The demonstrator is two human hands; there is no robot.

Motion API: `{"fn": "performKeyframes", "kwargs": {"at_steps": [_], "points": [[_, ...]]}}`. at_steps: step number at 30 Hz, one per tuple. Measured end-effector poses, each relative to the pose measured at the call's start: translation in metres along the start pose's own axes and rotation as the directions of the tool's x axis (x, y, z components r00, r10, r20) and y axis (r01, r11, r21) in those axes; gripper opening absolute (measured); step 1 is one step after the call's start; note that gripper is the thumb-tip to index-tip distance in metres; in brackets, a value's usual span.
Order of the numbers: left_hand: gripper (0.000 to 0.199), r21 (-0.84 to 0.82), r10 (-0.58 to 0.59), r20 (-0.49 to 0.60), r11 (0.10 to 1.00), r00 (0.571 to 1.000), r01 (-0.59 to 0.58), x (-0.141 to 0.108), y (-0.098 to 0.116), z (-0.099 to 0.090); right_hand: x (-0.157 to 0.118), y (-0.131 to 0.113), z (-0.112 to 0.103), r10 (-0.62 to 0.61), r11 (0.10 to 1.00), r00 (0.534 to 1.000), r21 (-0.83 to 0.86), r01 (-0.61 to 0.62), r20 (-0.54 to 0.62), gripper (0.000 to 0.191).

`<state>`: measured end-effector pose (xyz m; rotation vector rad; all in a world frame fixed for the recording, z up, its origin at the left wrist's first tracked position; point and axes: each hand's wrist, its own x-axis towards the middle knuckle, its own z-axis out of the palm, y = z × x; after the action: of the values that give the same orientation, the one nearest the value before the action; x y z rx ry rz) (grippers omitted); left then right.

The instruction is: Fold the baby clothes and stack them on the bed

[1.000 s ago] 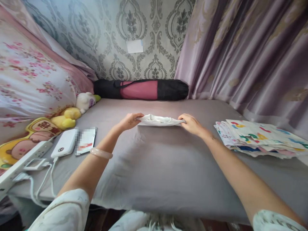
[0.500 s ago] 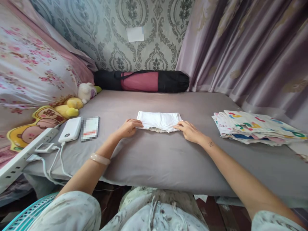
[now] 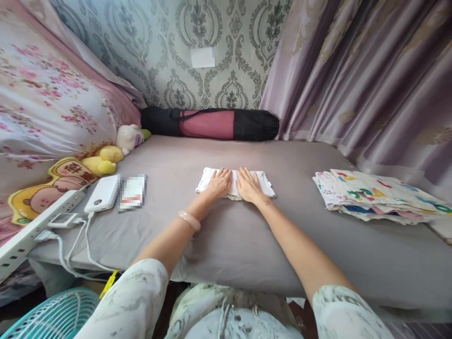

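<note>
A folded white cloth (image 3: pixel 264 183) lies on the grey sheet in front of me, its long side running left to right. My left hand (image 3: pixel 221 182) presses flat on it left of the middle, fingers stretched out. Just to the right, my right hand (image 3: pixel 248 183) rests flat on the same cloth, fingers extended and a little spread. The two hands are close together, and between them they cover the cloth's middle. Its left and right ends stay visible, with a small tag at the right end.
A stack of colourful printed cloths (image 3: pixel 374 193) lies at the right. On the left are a white power bank (image 3: pixel 102 193), a power strip (image 3: pixel 38 235) with cables, and plush toys (image 3: pixel 102 160). A black and pink roll bag (image 3: pixel 206 125) lies along the wall. A turquoise fan (image 3: pixel 60 313) stands lower left.
Both hands have moved from the cloth's left and right ends inward to its middle. Their fingers, earlier gripping the ends, now lie flat on top.
</note>
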<state>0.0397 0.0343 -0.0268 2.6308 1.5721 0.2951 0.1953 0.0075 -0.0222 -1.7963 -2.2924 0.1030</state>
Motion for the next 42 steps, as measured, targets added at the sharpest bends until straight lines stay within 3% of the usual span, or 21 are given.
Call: {"fn": "performKeyframes", "kwargs": {"at_steps": [6,13,18,24,29,42], "points": [[0.056,0.038,-0.031,0.030,0.999,0.999,0.030,-0.007,-0.002,0.014,-0.005,0.001,0.012,0.027,0.999,0.999,0.021,-0.028,0.027,0.056],[0.052,0.033,-0.040,0.076,0.999,0.996,0.037,-0.003,0.002,0.001,0.002,0.001,0.004,0.049,0.998,0.994,0.028,-0.052,0.102,0.056],[0.050,0.034,-0.046,0.011,0.998,0.999,0.045,0.005,0.001,0.003,0.012,-0.001,0.002,-0.003,0.999,0.999,0.039,0.001,0.045,0.055],[0.050,0.017,-0.032,0.031,0.999,0.999,0.031,0.007,-0.003,0.015,0.013,-0.003,0.013,-0.025,0.998,1.000,0.050,0.025,0.014,0.054],[0.049,0.030,-0.019,0.016,0.999,1.000,0.019,0.005,-0.007,0.010,0.013,0.003,0.010,-0.006,0.997,0.999,0.071,0.003,0.043,0.054],[0.051,0.101,-0.142,-0.065,0.984,0.988,0.148,-0.002,-0.016,0.006,0.009,0.015,0.008,0.087,0.995,0.996,0.040,-0.088,0.027,0.054]]}}
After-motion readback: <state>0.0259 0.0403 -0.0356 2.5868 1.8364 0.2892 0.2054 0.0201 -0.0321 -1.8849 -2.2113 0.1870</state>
